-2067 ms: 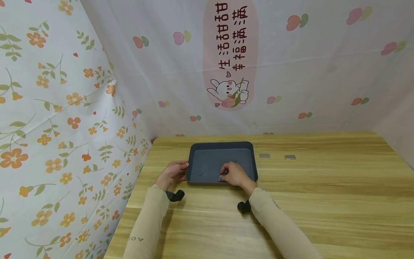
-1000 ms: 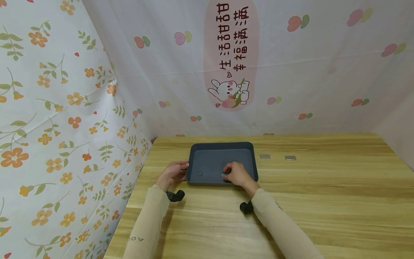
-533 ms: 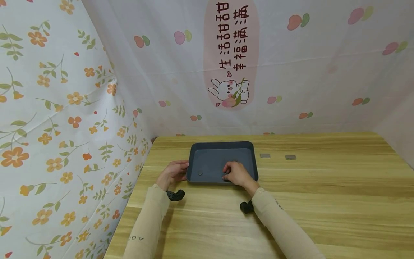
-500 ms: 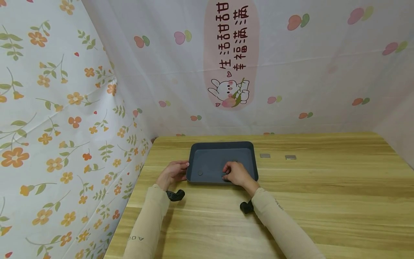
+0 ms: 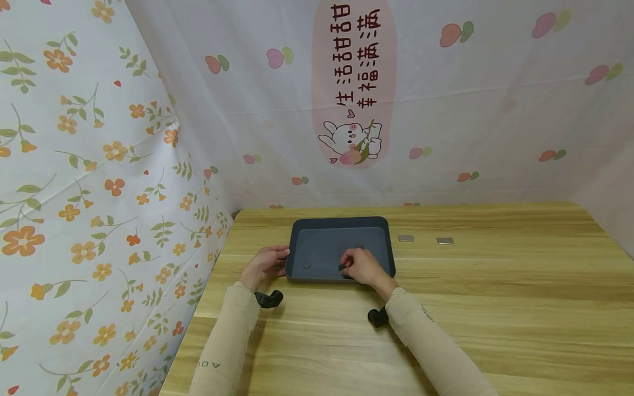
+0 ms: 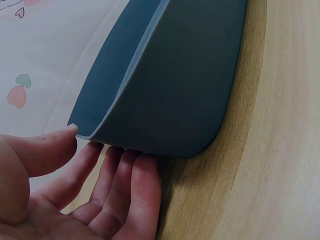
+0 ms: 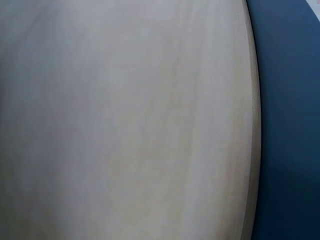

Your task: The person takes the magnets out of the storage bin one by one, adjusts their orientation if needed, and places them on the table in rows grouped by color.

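A dark grey rectangular tray (image 5: 317,242) stands on the table. At its left end is my left hand (image 5: 264,265); in the left wrist view, the thumb (image 6: 67,131) meets the rim and the other fingers bear on the outer wall from below. My right hand (image 5: 365,268) reaches over the near rim into the tray, thumb and forefinger pinching a small dark piece (image 5: 342,268), mostly hidden by the fingers. A small round coin-like disc (image 5: 307,264) lies at the tray's near left. Another small piece (image 5: 359,246) shows just beyond my right hand.
Two small flat silvery rectangles, one nearer the tray (image 5: 406,238) and one farther right (image 5: 444,241), lie on the wooden table (image 5: 495,308). A patterned cloth (image 5: 277,137) hangs behind and at the left. The right wrist view shows only tabletop and tray wall.
My right hand has shifted slightly right inside the tray. The piece in its fingertips looked pale earlier and looks dark now. My left hand and the tray have stayed put.
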`<act>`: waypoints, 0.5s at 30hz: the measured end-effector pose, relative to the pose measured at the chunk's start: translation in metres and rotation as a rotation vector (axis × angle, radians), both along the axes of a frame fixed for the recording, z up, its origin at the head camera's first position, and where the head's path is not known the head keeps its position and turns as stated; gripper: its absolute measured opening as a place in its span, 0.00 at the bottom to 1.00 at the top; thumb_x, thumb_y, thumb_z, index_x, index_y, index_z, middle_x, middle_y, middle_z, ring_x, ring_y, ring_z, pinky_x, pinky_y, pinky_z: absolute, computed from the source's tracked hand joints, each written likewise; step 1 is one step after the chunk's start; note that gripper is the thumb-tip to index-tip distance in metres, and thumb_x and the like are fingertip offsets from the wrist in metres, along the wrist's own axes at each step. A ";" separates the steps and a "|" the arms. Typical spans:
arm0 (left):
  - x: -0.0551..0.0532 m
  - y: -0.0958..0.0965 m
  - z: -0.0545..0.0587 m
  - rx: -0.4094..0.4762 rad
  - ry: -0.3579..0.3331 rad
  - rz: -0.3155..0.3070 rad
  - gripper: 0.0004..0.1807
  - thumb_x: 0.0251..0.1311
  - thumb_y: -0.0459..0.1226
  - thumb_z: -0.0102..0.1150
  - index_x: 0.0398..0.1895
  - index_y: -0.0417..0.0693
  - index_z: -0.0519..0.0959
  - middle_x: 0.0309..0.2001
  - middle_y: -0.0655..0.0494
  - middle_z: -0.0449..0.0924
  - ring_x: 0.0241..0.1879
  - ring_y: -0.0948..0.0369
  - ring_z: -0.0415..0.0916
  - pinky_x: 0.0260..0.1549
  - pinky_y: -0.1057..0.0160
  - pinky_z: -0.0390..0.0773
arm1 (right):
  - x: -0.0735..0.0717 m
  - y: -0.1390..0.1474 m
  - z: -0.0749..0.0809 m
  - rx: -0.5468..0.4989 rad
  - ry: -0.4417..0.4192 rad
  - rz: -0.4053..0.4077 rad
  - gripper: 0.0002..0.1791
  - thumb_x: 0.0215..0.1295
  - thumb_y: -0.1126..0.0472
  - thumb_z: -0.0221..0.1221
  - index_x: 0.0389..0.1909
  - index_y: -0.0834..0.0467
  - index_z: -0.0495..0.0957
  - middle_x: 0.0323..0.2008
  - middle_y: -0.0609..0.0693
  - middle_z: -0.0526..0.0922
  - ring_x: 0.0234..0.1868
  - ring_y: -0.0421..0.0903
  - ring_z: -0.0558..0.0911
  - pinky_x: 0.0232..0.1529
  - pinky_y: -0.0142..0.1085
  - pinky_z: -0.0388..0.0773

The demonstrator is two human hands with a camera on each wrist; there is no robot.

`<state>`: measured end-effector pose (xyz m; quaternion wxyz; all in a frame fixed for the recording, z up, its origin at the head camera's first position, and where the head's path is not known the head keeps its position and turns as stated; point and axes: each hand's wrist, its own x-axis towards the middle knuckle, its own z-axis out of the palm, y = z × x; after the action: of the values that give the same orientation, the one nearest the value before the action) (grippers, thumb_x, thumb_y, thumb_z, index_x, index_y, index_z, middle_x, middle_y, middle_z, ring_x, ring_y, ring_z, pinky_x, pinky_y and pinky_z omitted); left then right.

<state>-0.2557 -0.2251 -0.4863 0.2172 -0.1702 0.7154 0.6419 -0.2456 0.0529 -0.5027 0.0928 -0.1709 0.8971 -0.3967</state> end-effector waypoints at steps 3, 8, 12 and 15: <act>0.000 0.000 0.000 0.004 0.000 0.003 0.23 0.72 0.37 0.48 0.67 0.41 0.68 0.45 0.51 0.80 0.39 0.61 0.77 0.35 0.62 0.79 | 0.000 0.001 0.001 0.002 0.007 0.009 0.05 0.54 0.66 0.68 0.28 0.56 0.80 0.25 0.46 0.80 0.26 0.40 0.76 0.33 0.35 0.74; -0.001 0.001 0.002 0.025 -0.009 0.004 0.23 0.72 0.36 0.47 0.68 0.41 0.67 0.44 0.51 0.79 0.39 0.61 0.76 0.35 0.62 0.78 | 0.001 0.001 -0.002 0.004 0.006 0.021 0.04 0.55 0.65 0.67 0.27 0.55 0.81 0.24 0.45 0.81 0.26 0.39 0.76 0.33 0.36 0.74; 0.000 0.000 0.001 0.020 -0.001 -0.001 0.22 0.71 0.37 0.49 0.66 0.40 0.69 0.45 0.50 0.80 0.39 0.60 0.76 0.37 0.61 0.78 | 0.001 0.001 -0.003 0.005 0.028 0.033 0.04 0.55 0.65 0.67 0.27 0.55 0.82 0.25 0.44 0.82 0.26 0.38 0.77 0.33 0.35 0.75; 0.002 -0.001 0.002 0.036 0.017 -0.020 0.21 0.70 0.37 0.51 0.64 0.40 0.71 0.45 0.49 0.80 0.40 0.59 0.76 0.38 0.60 0.78 | 0.000 0.001 -0.002 0.005 0.033 0.043 0.03 0.55 0.65 0.67 0.28 0.55 0.83 0.25 0.45 0.83 0.26 0.38 0.77 0.33 0.35 0.75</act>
<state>-0.2532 -0.2263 -0.4844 0.2203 -0.1537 0.7074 0.6538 -0.2453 0.0538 -0.5043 0.0871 -0.1965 0.8956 -0.3895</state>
